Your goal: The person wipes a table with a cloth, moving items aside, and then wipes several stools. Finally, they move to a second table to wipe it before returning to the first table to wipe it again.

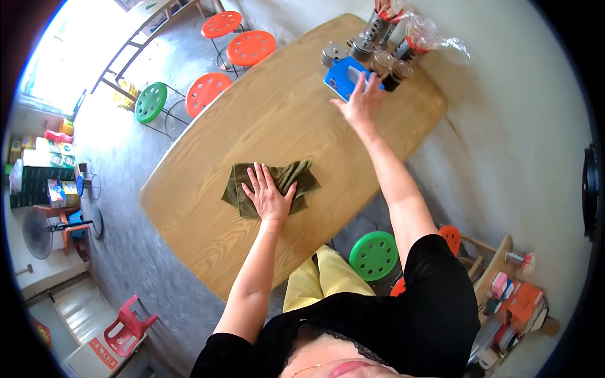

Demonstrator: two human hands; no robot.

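My left hand (pixel 270 196) lies flat with fingers spread on a dark olive cloth (pixel 239 200), which is rumpled towards its right side. Beneath the cloth is the wooden table (pixel 214 145). Farther up the table, my right hand (pixel 362 104) is at a blue tissue box (pixel 340 77), its fingers apart and overlapping the box's right side. Just behind the box stand two glass jars with dark contents, one of them a jar (pixel 397 74) at the right, and a metal pot (pixel 334 54) is to the left.
Metal holders with chopsticks (pixel 377 26) and a plastic bag (pixel 423 30) stand at the table's far end by the wall. Orange stools (pixel 208 93) and a green stool (pixel 151 103) line the left side. Another green stool (pixel 374 255) is close on my right.
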